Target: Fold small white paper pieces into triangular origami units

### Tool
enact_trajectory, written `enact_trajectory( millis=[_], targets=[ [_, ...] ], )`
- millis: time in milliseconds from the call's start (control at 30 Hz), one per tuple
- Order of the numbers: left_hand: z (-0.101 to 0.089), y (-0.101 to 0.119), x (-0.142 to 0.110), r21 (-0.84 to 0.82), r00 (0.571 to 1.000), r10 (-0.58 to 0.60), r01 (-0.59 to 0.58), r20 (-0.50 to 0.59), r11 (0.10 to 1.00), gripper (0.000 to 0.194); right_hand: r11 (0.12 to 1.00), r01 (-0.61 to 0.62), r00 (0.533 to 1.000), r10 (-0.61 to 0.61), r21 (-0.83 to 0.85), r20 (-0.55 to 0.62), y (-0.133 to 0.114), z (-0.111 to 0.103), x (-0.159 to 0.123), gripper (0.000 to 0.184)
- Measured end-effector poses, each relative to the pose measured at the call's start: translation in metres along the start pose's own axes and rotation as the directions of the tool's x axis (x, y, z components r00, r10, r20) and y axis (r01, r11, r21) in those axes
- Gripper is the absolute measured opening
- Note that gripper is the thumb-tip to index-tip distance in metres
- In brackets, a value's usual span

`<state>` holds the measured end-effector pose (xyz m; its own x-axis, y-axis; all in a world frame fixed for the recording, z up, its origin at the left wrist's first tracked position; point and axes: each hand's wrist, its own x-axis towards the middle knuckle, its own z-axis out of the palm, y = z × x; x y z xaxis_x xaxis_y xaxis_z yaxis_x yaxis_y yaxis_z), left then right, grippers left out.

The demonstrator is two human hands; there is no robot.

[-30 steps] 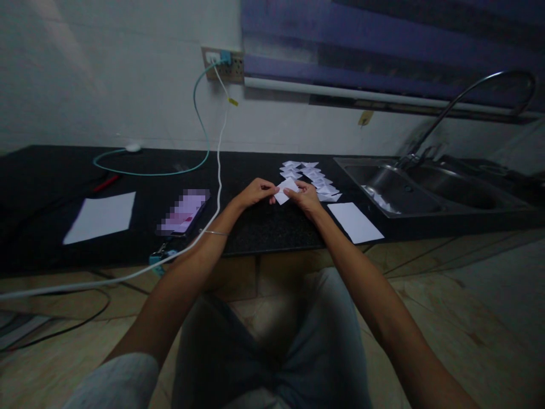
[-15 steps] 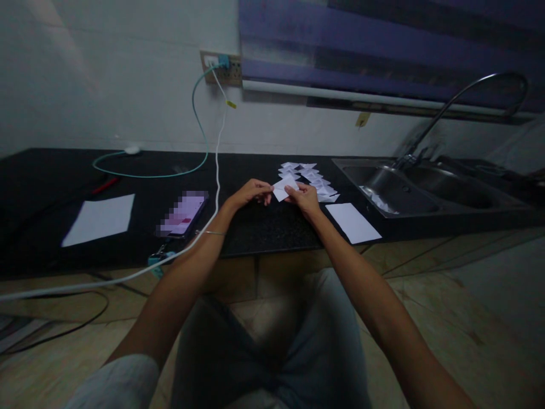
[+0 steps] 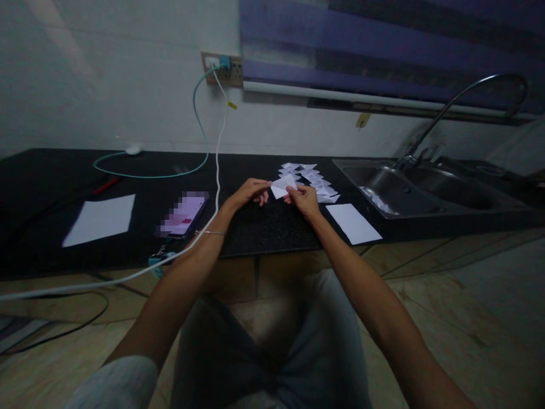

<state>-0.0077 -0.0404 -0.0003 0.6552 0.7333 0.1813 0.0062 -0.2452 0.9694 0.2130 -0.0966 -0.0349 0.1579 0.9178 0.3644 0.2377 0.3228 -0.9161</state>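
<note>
A small white folded paper point(image 3: 281, 186) is held up over the dark counter, a crease line showing across it. My right hand point(image 3: 303, 199) pinches its right side between thumb and fingers. The fingertips of my left hand point(image 3: 252, 192) are closed at the paper's left corner, while its lower fingers curl loosely below. Just behind and to the right of my right hand lie several folded white paper pieces point(image 3: 319, 180), set in overlapping rows. A flat white paper sheet point(image 3: 353, 223) rests to the right of my right forearm.
A larger white sheet point(image 3: 102, 218) and a phone point(image 3: 187, 213) lie on the left of the counter point(image 3: 264, 233). A white cable point(image 3: 218, 170) crosses over my left forearm. A teal cable point(image 3: 149, 176) loops behind. On the right is a metal sink point(image 3: 387, 213) with a tall faucet point(image 3: 443, 108).
The folded paper has turned and shifted slightly, and its crease shows more clearly. My left fingers have moved a little left, to the paper's corner.
</note>
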Motion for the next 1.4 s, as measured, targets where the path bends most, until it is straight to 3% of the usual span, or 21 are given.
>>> enact_trajectory(
  millis=[133, 267, 367, 467, 600, 733, 933, 1167, 1400],
  targets=[
    [-0.005, -0.010, 0.008, -0.110, 0.992, -0.122, 0.117, -0.038, 0.987, 0.063, 0.995, 0.072, 0.993, -0.078, -0.066, -0.089, -0.008, 0.001, -0.004, 0.051],
    [-0.008, -0.016, 0.016, -0.099, 0.976, -0.212, 0.217, 0.056, 0.971, 0.080, 0.968, 0.200, 0.976, -0.210, -0.152, -0.053, -0.013, 0.004, -0.007, 0.037],
    [-0.006, -0.014, 0.016, -0.052, 0.987, -0.156, 0.158, 0.041, 0.986, 0.067, 0.909, 0.329, 0.944, -0.321, -0.257, 0.074, -0.011, 0.006, -0.009, 0.025],
    [-0.004, -0.009, 0.011, 0.010, 0.996, -0.083, 0.083, -0.015, 0.996, 0.051, 0.885, 0.381, 0.922, -0.344, -0.267, 0.175, -0.008, 0.008, -0.008, 0.044],
    [-0.002, -0.005, 0.005, 0.096, 0.996, -0.081, 0.077, 0.038, 0.992, 0.045, 0.963, 0.263, 0.956, -0.253, -0.055, 0.147, -0.005, 0.007, -0.002, 0.060],
    [-0.001, -0.004, 0.003, 0.198, 0.991, -0.039, 0.013, 0.128, 0.980, 0.049, 0.989, 0.142, 0.986, -0.137, -0.041, 0.093, -0.002, 0.007, 0.002, 0.040],
    [0.001, 0.005, -0.003, 0.280, 0.984, -0.004, -0.047, 0.178, 0.959, 0.049, 0.981, 0.171, 0.984, -0.175, -0.093, -0.031, -0.001, 0.009, 0.002, 0.021],
    [0.000, 0.002, -0.002, 0.264, 0.994, -0.028, -0.002, 0.110, 0.965, 0.031, 0.966, 0.216, 0.967, -0.232, -0.144, -0.105, -0.009, 0.006, 0.000, 0.011],
    [0.003, 0.004, -0.002, 0.252, 0.993, -0.025, -0.005, 0.114, 0.968, 0.036, 0.960, 0.206, 0.972, -0.222, -0.189, -0.070, -0.018, 0.009, -0.005, 0.011]
  ],
)
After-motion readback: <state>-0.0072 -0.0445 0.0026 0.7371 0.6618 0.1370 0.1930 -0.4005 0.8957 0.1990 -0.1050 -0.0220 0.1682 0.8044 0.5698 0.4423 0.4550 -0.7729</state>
